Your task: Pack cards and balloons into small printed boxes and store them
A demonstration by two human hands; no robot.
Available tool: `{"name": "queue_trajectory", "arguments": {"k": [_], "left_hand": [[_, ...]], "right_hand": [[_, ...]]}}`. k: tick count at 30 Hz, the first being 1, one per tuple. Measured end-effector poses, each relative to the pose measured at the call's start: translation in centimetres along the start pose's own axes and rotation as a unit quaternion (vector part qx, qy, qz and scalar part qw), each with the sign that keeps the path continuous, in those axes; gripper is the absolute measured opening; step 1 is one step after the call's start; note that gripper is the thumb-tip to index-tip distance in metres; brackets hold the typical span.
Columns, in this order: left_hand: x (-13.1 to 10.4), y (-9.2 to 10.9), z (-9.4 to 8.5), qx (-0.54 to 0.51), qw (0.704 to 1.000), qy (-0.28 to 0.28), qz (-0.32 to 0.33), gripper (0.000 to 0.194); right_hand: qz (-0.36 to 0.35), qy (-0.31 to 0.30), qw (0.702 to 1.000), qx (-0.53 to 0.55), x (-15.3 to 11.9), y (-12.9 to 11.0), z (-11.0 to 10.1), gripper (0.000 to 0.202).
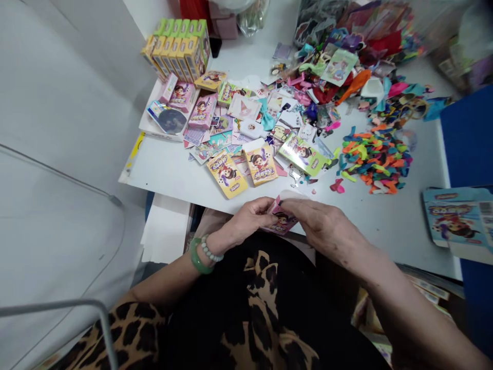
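Observation:
At the table's front edge, just above my lap, I hold a small pink cartoon-printed box point(283, 222). My left hand point(250, 218) grips its left side, with the thumb across the printed front. From the right, my right hand point(321, 221) reaches over the box's upper part, its fingers close together against it. A pale flap point(292, 195) stands up at the box's top; whether anything is inside cannot be seen. Just beyond my hands are an open-topped yellow box point(260, 163), another yellow box point(227, 174) lying flat and a green box point(303, 154).
Stacked yellow and green boxes point(179, 51) stand at the back left, behind a white tray point(144, 126) with pink boxes. Cards and small toys point(246, 108) cover the middle. Colourful balloons point(377, 159) lie in a pile at right. A flattened blue box point(454, 218) lies far right.

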State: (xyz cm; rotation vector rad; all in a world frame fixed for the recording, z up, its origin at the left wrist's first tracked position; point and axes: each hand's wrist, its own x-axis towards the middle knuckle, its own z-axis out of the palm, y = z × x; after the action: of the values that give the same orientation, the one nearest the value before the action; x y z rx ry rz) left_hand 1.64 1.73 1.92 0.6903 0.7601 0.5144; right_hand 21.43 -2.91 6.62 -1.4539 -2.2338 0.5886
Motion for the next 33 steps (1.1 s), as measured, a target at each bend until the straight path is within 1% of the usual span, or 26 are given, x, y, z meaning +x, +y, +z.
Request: {"name": "queue_trajectory", "arguments": {"k": [3, 4, 5, 7, 9, 10, 11, 12, 13, 14, 15, 16, 17, 18, 19, 20, 21, 22, 24, 26, 27, 28, 29, 31, 32, 33], "left_hand": [[-0.5, -0.2, -0.4, -0.039, 0.999, 0.011, -0.008, 0.035], [-0.6, -0.3, -0.5, -0.044, 0.999, 0.010, -0.013, 0.036], [-0.8, -0.5, -0.5, -0.043, 0.999, 0.005, -0.022, 0.036], [-1.1, -1.1, -0.5, -0.030, 0.998, -0.007, -0.046, 0.036], [-1.4, -1.6, -0.6, -0.018, 0.997, -0.018, -0.070, 0.035], [-1.5, -1.9, -0.7, -0.016, 0.997, -0.021, -0.075, 0.036], [-1.6, -2.0, -0.8, -0.015, 0.997, -0.022, -0.077, 0.037], [-1.7, -2.1, -0.9, -0.013, 0.997, -0.023, -0.075, 0.038], [-1.8, -2.1, -1.0, -0.009, 0.997, -0.025, -0.074, 0.040], [-1.8, -2.1, -1.1, -0.004, 0.997, -0.028, -0.071, 0.042], [-1.9, -2.0, -1.2, 0.001, 0.997, -0.032, -0.069, 0.044], [-2.0, -1.9, -1.2, 0.008, 0.997, -0.037, -0.065, 0.046], [-2.1, -1.8, -1.1, 0.015, 0.997, -0.045, -0.059, 0.046], [-2.3, -1.6, -1.0, 0.023, 0.997, -0.057, -0.051, 0.046], [-2.4, -1.5, -0.8, 0.033, 0.996, -0.072, -0.041, 0.045], [-2.5, -1.4, -0.7, 0.043, 0.995, -0.084, -0.030, 0.046], [-2.6, -1.3, -0.5, 0.055, 0.994, -0.091, -0.021, 0.047], [-2.6, -1.3, -0.4, 0.067, 0.993, -0.091, -0.018, 0.048], [-2.5, -1.4, -0.3, 0.088, 0.993, -0.075, -0.028, 0.044], [-2.2, -1.6, -0.3, 0.092, 0.993, -0.047, -0.052, 0.035], [-2.0, -1.7, -0.4, 0.086, 0.994, -0.034, -0.065, 0.031], [-1.8, -1.8, -0.4, 0.078, 0.994, -0.021, -0.078, 0.028], [-1.6, -1.8, -0.5, 0.068, 0.994, -0.006, -0.091, 0.025], [-1.3, -1.6, -0.4, 0.048, 0.992, 0.027, -0.111, 0.023], [-1.2, -1.4, -0.2, 0.039, 0.991, 0.040, -0.118, 0.022], [-1.0, -1.1, -0.1, 0.032, 0.991, 0.051, -0.122, 0.021]], "right_hand": [[0.000, 0.071, 0.996, -0.061, -1.1, -0.5, 0.3, 0.042], [0.007, 0.078, 0.993, -0.085, -1.4, -0.6, 0.5, 0.041], [0.012, 0.070, 0.992, -0.102, -1.8, -0.7, 0.6, 0.040], [0.018, 0.025, 0.994, -0.109, -2.3, -0.9, 0.8, 0.038], [0.025, -0.007, 0.998, -0.064, -2.9, -1.0, 0.9, 0.036], [0.035, 0.005, 0.999, -0.022, -3.3, -1.1, 0.9, 0.035], [0.057, 0.040, 0.997, 0.023, -3.7, -1.1, 0.9, 0.033], [0.095, 0.089, 0.989, 0.066, -4.2, -1.1, 0.9, 0.029], [0.147, 0.138, 0.974, 0.106, -4.6, -1.1, 1.0, 0.024], [0.209, 0.175, 0.951, 0.147, -5.1, -1.0, 1.3, 0.019], [0.272, 0.192, 0.922, 0.196, -5.4, -1.0, 1.6, 0.014], [0.330, 0.185, 0.889, 0.257, -5.7, -1.0, 2.1, 0.015], [0.376, 0.164, 0.851, 0.330, -5.8, -1.0, 2.7, 0.019], [0.406, 0.141, 0.807, 0.404, -5.7, -1.0, 3.4, 0.024], [0.426, 0.123, 0.765, 0.467, -5.5, -1.2, 4.0, 0.028], [0.438, 0.118, 0.729, 0.513, -5.2, -1.4, 4.7, 0.029], [0.446, 0.125, 0.702, 0.541, -4.8, -1.6, 5.2, 0.029], [0.452, 0.137, 0.684, 0.556, -4.3, -1.8, 5.6, 0.028], [0.464, 0.154, 0.658, 0.573, -3.4, -2.3, 6.1, 0.025], [0.471, 0.144, 0.638, 0.591, -2.7, -2.6, 6.2, 0.026], [0.470, 0.130, 0.635, 0.599, -2.5, -2.6, 6.2, 0.027], [0.465, 0.120, 0.641, 0.599, -2.4, -2.6, 6.2, 0.028], [0.457, 0.115, 0.655, 0.590, -2.4, -2.6, 6.1, 0.029], [0.443, 0.122, 0.695, 0.553, -2.3, -2.4, 5.8, 0.029], [0.441, 0.130, 0.710, 0.533, -2.2, -2.2, 5.7, 0.028], [0.443, 0.137, 0.719, 0.518, -2.2, -2.1, 5.6, 0.028]]}}
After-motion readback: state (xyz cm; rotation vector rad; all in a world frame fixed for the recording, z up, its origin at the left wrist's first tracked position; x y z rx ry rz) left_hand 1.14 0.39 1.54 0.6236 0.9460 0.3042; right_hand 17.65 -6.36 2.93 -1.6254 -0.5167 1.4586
